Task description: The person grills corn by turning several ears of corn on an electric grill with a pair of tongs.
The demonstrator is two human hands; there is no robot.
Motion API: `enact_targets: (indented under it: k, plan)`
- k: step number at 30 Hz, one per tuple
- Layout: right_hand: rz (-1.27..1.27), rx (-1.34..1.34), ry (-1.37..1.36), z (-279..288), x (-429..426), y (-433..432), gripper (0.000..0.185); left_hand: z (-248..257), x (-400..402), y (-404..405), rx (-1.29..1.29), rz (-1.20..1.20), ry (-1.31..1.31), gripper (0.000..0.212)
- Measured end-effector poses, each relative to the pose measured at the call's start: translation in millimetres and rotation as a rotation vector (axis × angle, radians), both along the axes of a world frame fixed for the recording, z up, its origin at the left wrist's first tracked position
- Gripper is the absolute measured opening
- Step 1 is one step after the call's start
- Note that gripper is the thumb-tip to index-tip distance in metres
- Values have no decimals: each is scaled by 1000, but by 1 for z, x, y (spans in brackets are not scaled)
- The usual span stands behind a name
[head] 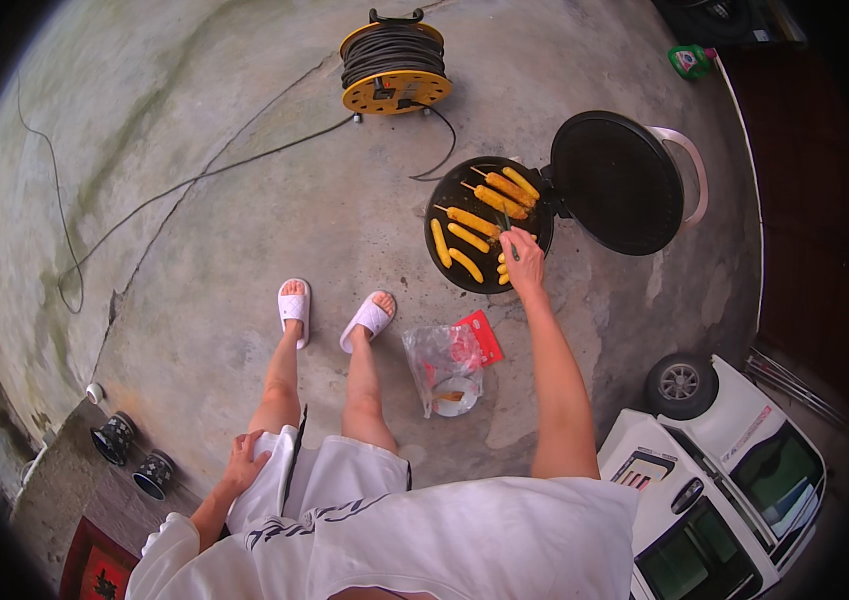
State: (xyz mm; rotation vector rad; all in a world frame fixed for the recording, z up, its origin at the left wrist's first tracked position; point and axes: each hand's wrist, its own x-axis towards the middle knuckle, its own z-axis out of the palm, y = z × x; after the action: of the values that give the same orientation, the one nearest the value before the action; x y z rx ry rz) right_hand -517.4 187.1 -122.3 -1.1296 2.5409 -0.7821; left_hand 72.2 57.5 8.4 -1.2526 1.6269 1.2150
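My right hand [522, 257] is closed around a slim dark utensil, perhaps tongs or a brush; its tip is over the sausages. Beneath it, a round black electric griddle [496, 281] lies on the concrete floor, its lid [616, 184] folded back to the right. Several skewered sausages [473, 222] and several loose yellow sausages [466, 265] lie on the plate; my hand hides part of the right side. My left hand [247, 461] rests on my thigh, over the white shorts, holding nothing that shows. A clear plastic bag [432, 360] and a white plate [457, 397] lie nearer to me.
A yellow cable reel [396, 91] stands beyond the griddle, with a black cable [203, 175] running left across the floor. A red packet [481, 336] touches the bag. A green bottle [689, 61] is at upper right, a white vehicle [702, 480] at lower right, flowerpots [154, 474] at lower left.
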Motion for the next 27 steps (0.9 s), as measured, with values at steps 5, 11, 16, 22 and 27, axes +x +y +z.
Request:
enact_targets:
  k: [5,11,16,22,27]
  plan:
    - [-2,-27,-88,7,-5,8,15,-1,1,0,0,12,14,55]
    - [-34,-114,-61,-1,-25,-8,16,0,-1,-3,-3,-9,23,55]
    - [-155,-46,-134,-9,-26,-16,18,2,-5,-3,-3,-9,6,55]
    - [-190,-166,-173,-2,-14,-5,18,2,-6,-4,14,0,-10,54]
    - [-64,-94,-230,19,5,0,17,3,-4,-4,16,-3,-17,54]
